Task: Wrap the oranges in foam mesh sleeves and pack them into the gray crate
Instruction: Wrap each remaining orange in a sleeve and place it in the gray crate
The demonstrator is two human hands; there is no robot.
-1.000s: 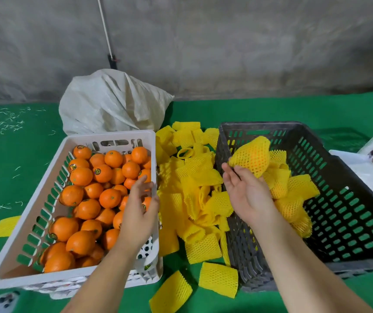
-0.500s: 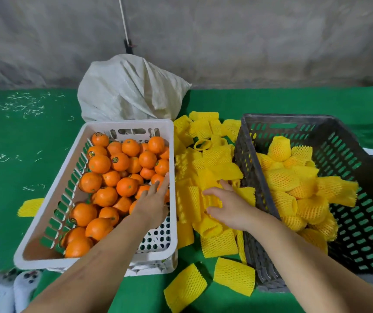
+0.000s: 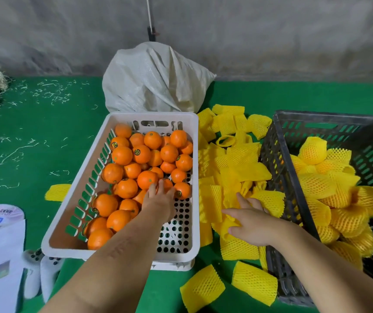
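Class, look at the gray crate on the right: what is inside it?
Inside the gray crate lies a heap of oranges wrapped in yellow foam mesh sleeves. The sleeves cover the fruit, and the heap hides part of the crate floor.

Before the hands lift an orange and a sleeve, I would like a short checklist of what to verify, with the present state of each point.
1. Left hand on an orange in the white crate: ok, fingers touch one; a closed grip cannot be told.
2. Right hand on the foam sleeves: ok, it rests on the pile, fingers spread.
3. One single sleeve separated: cannot tell, sleeves overlap under the hand.
4. Room in the gray crate: ok, wrapped oranges fill only part.
5. Path from sleeve pile to gray crate: ok, they lie side by side.
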